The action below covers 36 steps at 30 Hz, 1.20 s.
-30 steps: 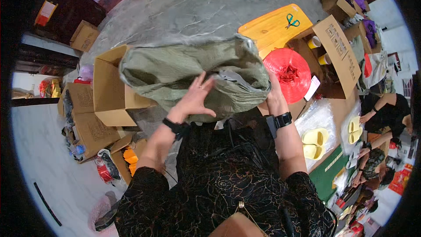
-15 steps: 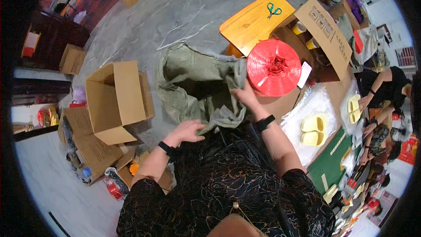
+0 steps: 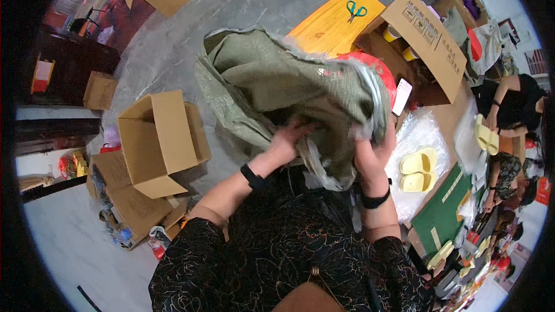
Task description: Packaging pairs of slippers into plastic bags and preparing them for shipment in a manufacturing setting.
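A large olive-green woven sack [image 3: 277, 86] with a clear plastic liner is lifted in front of me. My left hand [image 3: 286, 141] grips its lower folds near the middle. On the right, my right hand [image 3: 373, 153] clutches the sack's edge together with the plastic liner. The sack hides most of a red round object [image 3: 386, 78] behind it. Both wrists wear dark bands.
An open cardboard box [image 3: 156, 138] stands on the floor to my left, with flattened boxes below it. A yellow board [image 3: 332, 20] with green scissors [image 3: 356, 9] lies beyond the sack. Yellow slippers [image 3: 419, 169] rest on plastic at right. Another person [image 3: 511, 101] sits far right.
The sack has been lifted and spread wider, covering most of the red object. My left hand moved up from my lap onto the sack; my right hand shifted to the sack's right edge.
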### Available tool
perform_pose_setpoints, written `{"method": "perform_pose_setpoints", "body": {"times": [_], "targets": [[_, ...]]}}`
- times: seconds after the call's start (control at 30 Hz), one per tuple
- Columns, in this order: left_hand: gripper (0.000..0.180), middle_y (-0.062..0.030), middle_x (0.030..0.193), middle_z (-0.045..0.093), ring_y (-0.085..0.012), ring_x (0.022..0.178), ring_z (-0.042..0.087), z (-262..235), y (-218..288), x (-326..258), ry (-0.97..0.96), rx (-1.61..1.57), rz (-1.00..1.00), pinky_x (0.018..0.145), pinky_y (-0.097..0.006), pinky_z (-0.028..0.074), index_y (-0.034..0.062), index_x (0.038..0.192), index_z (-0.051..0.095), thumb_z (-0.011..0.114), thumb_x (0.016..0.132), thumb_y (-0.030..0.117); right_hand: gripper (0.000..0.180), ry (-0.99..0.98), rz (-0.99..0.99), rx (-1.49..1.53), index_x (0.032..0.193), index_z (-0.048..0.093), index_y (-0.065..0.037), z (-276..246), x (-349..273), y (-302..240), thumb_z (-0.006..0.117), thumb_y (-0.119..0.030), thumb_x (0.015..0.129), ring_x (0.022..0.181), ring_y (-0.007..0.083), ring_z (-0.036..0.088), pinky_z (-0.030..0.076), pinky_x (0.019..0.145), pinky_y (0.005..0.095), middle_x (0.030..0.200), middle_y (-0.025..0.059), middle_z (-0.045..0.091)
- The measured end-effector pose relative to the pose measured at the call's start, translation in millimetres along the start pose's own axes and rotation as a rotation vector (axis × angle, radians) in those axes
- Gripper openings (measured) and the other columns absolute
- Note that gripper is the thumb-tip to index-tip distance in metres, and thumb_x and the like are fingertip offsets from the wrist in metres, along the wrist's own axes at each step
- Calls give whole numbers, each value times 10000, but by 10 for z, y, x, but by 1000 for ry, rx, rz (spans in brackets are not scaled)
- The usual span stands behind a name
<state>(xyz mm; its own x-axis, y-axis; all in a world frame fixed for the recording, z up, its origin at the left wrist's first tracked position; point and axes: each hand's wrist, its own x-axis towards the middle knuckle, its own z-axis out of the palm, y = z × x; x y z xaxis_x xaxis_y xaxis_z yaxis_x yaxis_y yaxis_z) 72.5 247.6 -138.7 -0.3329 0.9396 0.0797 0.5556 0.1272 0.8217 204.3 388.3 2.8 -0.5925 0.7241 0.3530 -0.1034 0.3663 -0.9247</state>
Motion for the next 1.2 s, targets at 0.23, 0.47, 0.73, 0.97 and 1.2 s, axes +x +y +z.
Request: {"method": "perform_pose_setpoints", "body": {"times": [0.23,0.47,0.73,0.97,1.2], "targets": [[555,-172,1228,530,-317,1170,486,696,196,-141,-236,-296,107,935,-405,419,106,1250,518,706,758,281,715,-678,-330,213,1277,487,-63,208,185,-218,578,28,574,981,333,552,459,830,397,1286,130,522],[554,-173,1180,560,-307,1121,516,520,-643,-572,-863,-145,-25,911,-405,427,72,1223,524,712,761,314,665,-673,162,184,1319,443,-80,765,-154,701,545,10,668,1089,342,530,428,923,392,1229,163,547],[551,-85,979,661,-134,735,611,-480,-1251,-108,-1019,-182,-426,665,-283,481,3,1178,562,686,802,386,515,-338,631,-121,1242,498,5,1278,-1023,2117,626,-67,749,1082,247,565,432,922,327,1139,181,599],[696,-157,1142,515,-301,808,593,-844,-1098,749,-562,-17,-8,730,-390,487,117,1337,390,719,738,250,441,-96,898,-55,1150,577,2,716,-946,2029,673,-95,731,958,160,575,442,874,298,1053,80,637],[802,-225,1267,435,-404,1088,497,45,-1205,860,-645,156,303,904,-439,441,163,1412,292,714,736,255,501,-170,1156,77,1198,571,-23,297,-1591,2081,728,-121,732,1000,148,572,437,899,301,1088,66,635]]}}
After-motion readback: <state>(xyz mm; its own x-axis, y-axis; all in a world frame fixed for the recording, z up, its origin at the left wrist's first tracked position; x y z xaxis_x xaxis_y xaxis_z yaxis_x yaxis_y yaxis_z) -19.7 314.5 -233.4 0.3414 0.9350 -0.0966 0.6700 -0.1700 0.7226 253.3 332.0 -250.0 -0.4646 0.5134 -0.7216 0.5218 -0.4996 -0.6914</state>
